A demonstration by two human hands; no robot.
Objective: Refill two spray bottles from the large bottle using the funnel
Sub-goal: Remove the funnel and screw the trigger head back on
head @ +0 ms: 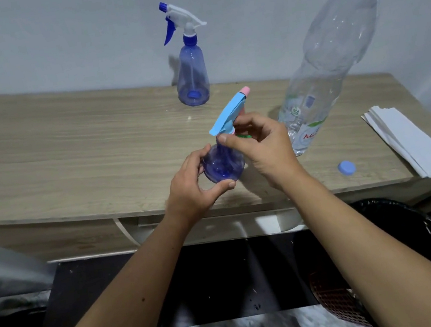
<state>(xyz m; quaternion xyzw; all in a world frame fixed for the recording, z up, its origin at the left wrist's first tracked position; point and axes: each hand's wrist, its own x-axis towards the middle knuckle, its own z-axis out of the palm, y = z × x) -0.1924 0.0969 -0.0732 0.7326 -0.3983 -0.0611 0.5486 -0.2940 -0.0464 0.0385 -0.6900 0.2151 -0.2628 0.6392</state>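
Observation:
A small blue spray bottle (223, 166) with a light-blue and pink sprayer head (230, 112) stands near the table's front edge. My left hand (198, 185) grips its round body. My right hand (259, 142) pinches the sprayer's collar at the neck, where a bit of green shows under the fingers. A second blue spray bottle (192, 78) with a white and blue trigger head stands at the back by the wall. The large clear bottle (329, 54) stands uncapped at the right, with little liquid visible. Its blue cap (346, 167) lies on the table. No funnel can be seen.
The wooden table (68, 157) has a stack of white paper sheets (412, 139) at its right edge. A bin lined with a black bag (414, 231) stands below at the right. A white wall rises behind the table.

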